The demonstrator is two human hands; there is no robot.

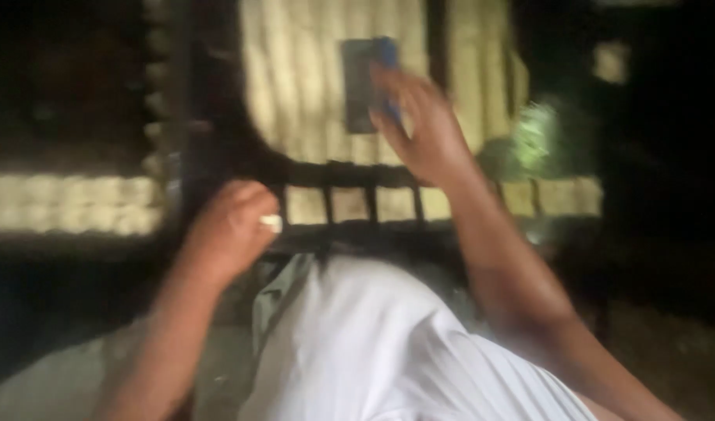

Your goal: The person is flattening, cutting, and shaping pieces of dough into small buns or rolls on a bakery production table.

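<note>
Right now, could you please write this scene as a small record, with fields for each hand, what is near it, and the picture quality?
left hand: left hand closed around a small white object, too blurred to identify
right hand: right hand raised, fingers on a blue object beside a dark flat rectangle
below hands: white cloth
behind: pale woven surface in a dark frame
picture quality: dim, motion-blurred

Blurred, dim head view, right hand raised, fingers around a dark phone-like slab with blue edge, left hand loosely curled, small pale item at fingertips, white cloth below, woven pale panel behind.
</note>
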